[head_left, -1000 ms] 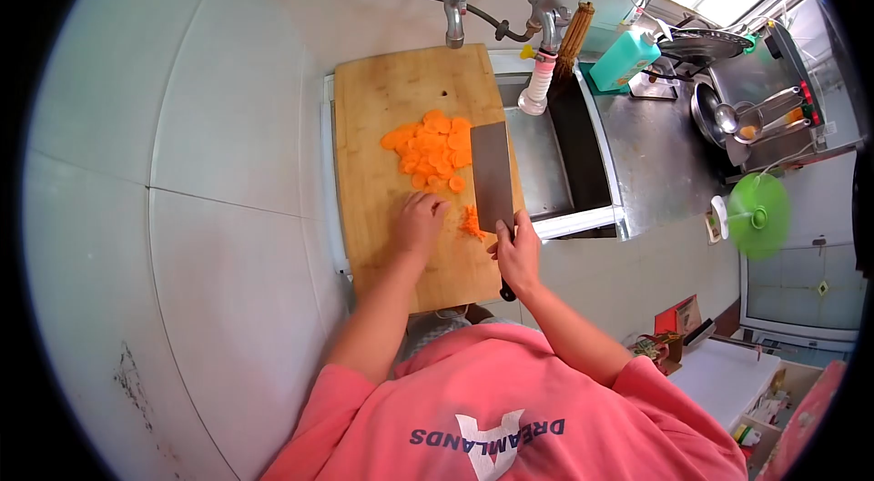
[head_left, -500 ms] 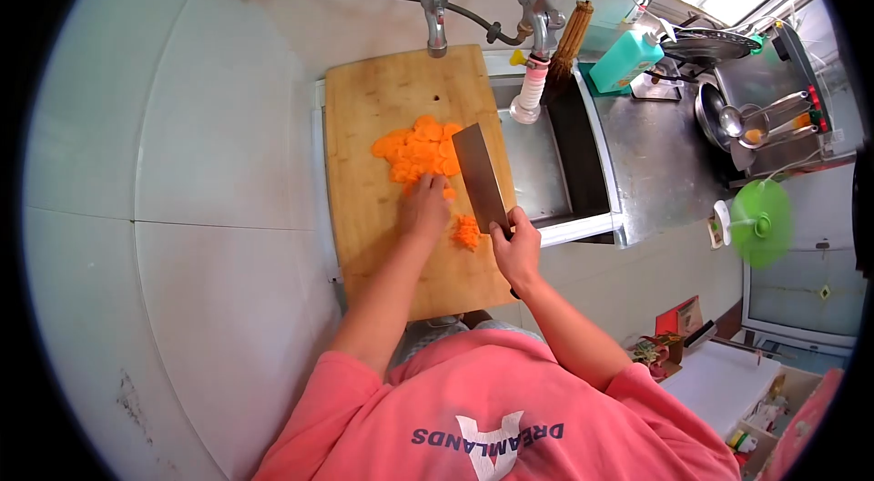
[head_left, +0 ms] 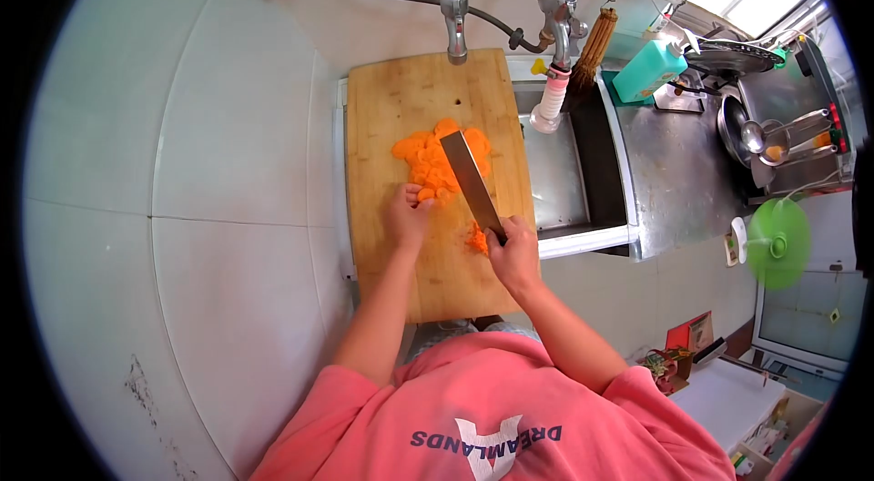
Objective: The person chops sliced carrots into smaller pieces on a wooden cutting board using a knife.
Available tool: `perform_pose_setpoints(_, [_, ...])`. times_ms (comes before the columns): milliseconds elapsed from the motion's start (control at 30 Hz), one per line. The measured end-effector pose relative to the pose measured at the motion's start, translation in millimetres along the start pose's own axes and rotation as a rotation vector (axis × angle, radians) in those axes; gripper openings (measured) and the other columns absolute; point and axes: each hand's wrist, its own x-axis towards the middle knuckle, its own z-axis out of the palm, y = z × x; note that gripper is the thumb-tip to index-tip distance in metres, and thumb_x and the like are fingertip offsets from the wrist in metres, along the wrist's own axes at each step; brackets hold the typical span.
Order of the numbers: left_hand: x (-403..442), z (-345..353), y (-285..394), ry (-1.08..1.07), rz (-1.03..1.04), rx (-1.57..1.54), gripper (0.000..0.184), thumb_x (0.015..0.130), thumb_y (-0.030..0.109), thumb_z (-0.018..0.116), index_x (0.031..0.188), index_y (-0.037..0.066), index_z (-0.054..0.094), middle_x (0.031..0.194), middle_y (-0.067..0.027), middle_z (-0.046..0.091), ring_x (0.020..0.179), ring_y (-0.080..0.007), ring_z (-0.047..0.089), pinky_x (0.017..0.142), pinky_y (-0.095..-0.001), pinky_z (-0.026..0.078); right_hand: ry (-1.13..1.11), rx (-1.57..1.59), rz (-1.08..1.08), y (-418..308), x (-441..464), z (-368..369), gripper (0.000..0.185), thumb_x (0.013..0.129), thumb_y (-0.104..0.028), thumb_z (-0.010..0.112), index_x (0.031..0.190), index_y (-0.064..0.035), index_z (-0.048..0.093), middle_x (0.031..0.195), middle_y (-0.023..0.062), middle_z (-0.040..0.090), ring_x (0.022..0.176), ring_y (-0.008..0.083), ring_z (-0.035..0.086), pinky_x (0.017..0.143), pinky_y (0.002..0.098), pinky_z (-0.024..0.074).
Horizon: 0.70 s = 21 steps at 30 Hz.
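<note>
A heap of thin round carrot slices (head_left: 432,158) lies on the wooden cutting board (head_left: 378,276). At the heap's near left edge is my left hand (head_left: 409,215), its fingertips and thumb closed about a carrot slice. My right hand (head_left: 516,255) grips the handle of a cleaver (head_left: 473,185). The cleaver's broad blade points away from me and is tilted, so I see it narrowly, over the right side of the heap. A smaller pile of carrot shreds (head_left: 476,239) sits beside my right hand, partly hidden by the blade and hand.
The board lies across the sink (head_left: 557,173), whose right part shows. Above hang a faucet (head_left: 454,21) and a second tap with a white-and-pink hose end (head_left: 550,103). Right of the sink stand a teal bottle (head_left: 648,71) and a pan (head_left: 731,121). A tiled wall (head_left: 228,144) borders the left.
My left hand has shifted left and slightly back from the heap. The cleaver blade has turned to a narrower view and moved left over the slices. The whole view has shifted slightly.
</note>
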Motion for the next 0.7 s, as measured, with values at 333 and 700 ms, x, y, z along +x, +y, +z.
perform_pose_setpoints(333, [15, 0, -10, -0.048, 0.037, 0.23, 0.031, 0.07, 0.009, 0.078, 0.094, 0.005, 0.057, 0.082, -0.0105, 0.067, 0.077, -0.0275, 0.064, 0.069, -0.0362, 0.049, -0.029, -0.006, -0.022, 13, -1, -3, 0.011, 0.075, -0.006, 0.066, 0.085, -0.0015, 0.067, 0.075, 0.015, 0.057, 0.066, 0.033, 0.057, 0.06, 0.0396, 0.0449])
perform_pose_setpoints(700, [5, -3, 6, -0.168, -0.082, 0.088, 0.024, 0.07, 0.005, 0.077, 0.087, 0.005, 0.059, 0.075, -0.0087, 0.064, 0.067, -0.0206, 0.06, 0.064, -0.0298, 0.048, -0.026, -0.023, -0.005, 19, -2, -5, 0.009, 0.075, -0.006, 0.066, 0.082, -0.0027, 0.067, 0.073, 0.0153, 0.057, 0.064, 0.033, 0.057, 0.058, 0.0398, 0.0448])
